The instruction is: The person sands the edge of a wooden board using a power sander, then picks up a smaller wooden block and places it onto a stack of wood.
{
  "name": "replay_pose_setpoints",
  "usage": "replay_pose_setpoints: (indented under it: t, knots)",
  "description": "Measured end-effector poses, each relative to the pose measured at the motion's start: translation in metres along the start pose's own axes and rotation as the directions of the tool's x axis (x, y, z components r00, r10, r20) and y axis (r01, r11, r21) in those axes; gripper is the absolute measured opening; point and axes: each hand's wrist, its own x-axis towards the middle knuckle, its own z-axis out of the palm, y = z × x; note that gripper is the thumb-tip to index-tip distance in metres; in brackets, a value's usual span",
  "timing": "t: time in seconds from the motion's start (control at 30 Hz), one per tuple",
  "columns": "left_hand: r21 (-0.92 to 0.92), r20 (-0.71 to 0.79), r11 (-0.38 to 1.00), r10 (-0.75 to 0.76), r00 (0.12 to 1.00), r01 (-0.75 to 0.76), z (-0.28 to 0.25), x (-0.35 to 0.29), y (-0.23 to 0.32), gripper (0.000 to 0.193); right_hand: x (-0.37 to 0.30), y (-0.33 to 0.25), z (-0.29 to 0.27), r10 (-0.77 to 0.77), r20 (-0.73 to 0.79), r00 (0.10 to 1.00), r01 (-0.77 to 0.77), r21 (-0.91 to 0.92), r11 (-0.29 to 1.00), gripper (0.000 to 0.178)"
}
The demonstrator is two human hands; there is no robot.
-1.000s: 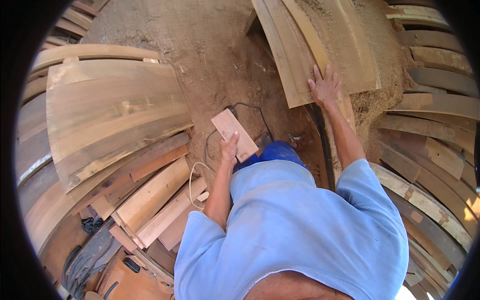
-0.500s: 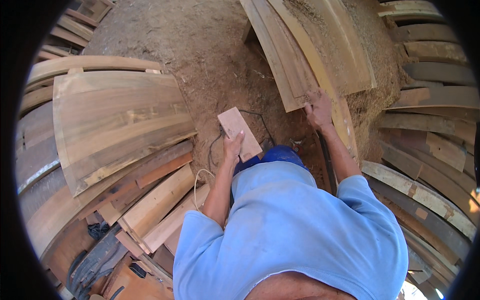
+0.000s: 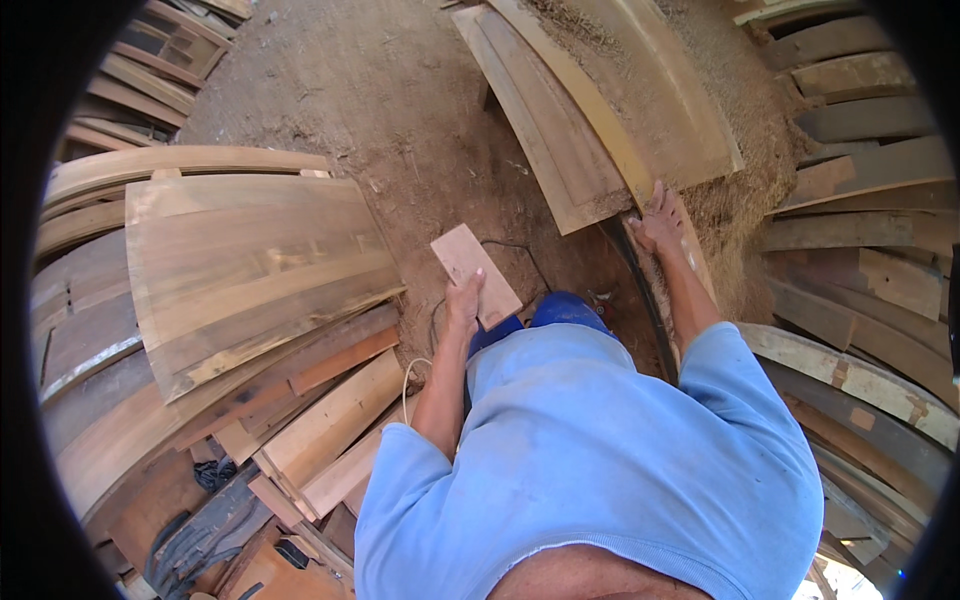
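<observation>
A short flat wooden block (image 3: 484, 272), pale and reddish, is held in my left hand (image 3: 464, 298), with the thumb on its upper face. It hangs in front of my blue-clad knees. To the right, my right hand (image 3: 659, 226) lies on a long narrow wooden board with its fingers stretched forward, by the near end of a yellowish wooden strip (image 3: 604, 116). Left of that strip is a brown wooden panel (image 3: 545, 130) with a recessed middle. A wider panel (image 3: 685, 120) with shavings on it lies to the right.
Sawdust and shavings (image 3: 750, 215) heap beside the wide panel. A large flat panel (image 3: 260, 265) rests on stacked boards at left, with cut planks (image 3: 335, 405) below it. More stacked boards (image 3: 865, 235) line the right side. A dark cable (image 3: 530, 258) runs over the dirt floor.
My right hand has moved right and slightly down, from the recessed panel's near corner onto the narrow board. My left hand still holds the wooden block, nearly in place. The view has shifted slightly.
</observation>
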Motion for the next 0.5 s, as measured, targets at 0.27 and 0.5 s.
replay_pose_setpoints:
  t: [0.27, 0.5]
  knots:
    - [-0.147, -0.061, 0.988, -0.049, 0.997, 0.04, -0.015, -0.04, -0.016, 0.046, -0.001, -0.003, -0.009, 0.007, 0.095, 0.995, -0.013, 0.056, 0.998, 0.113]
    - [-0.24, -0.138, 0.971, -0.025, 0.99, -0.009, -0.052, -0.054, -0.036, 0.041, 0.004, 0.005, -0.005, 0.002, 0.154, 0.988, -0.01, 0.052, 0.999, 0.114]
